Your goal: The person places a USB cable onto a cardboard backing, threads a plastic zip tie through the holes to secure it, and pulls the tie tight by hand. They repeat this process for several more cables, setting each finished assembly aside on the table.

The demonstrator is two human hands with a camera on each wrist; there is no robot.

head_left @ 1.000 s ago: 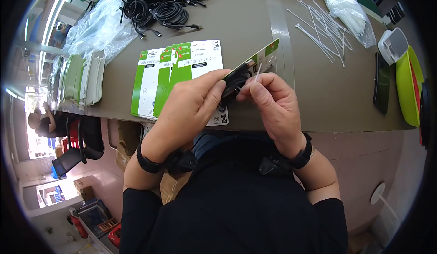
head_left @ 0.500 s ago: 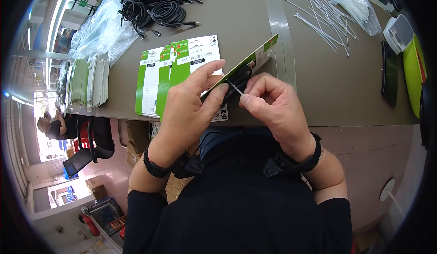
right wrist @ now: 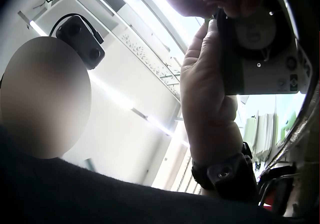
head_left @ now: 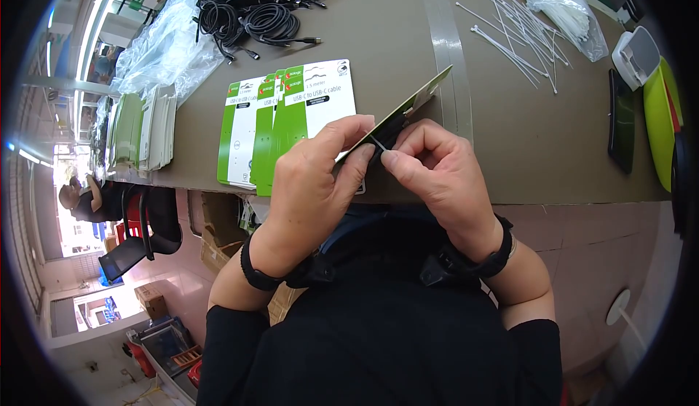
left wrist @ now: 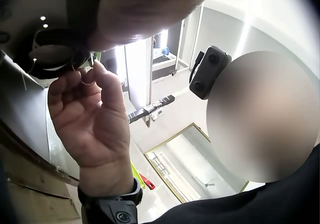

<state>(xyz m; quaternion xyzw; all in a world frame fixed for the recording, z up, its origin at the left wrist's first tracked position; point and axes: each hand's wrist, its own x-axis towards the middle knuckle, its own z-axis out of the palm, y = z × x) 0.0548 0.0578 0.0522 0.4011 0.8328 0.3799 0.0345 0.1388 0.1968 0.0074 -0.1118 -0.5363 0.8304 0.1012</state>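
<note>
My left hand (head_left: 309, 176) grips a green-and-white cardboard card (head_left: 435, 88), tilted nearly edge-on above the table's front edge. Against the card's near face lies a coiled black cable (head_left: 393, 125), partly hidden by the fingers. My right hand (head_left: 445, 180) pinches the end of a thin white cable tie (head_left: 378, 143) between thumb and forefinger. The tie runs from the coil beside my left thumb to those fingertips. In the right wrist view, the card (right wrist: 265, 78) shows its printed lower part, with the left hand (right wrist: 205, 83) along its side.
Overlapping printed cable cards (head_left: 244, 140) lie behind my left hand, with stacked cards (head_left: 142, 133) further left. A heap of black cables (head_left: 262, 13) is at the back, loose white cable ties (head_left: 520, 34) at back right. A dark phone (head_left: 621, 122) lies near a lime-green container (head_left: 659, 125).
My right fingers have come down from the card's face and now draw the cable tie's end toward my body. The card has tilted more edge-on in my left hand.
</note>
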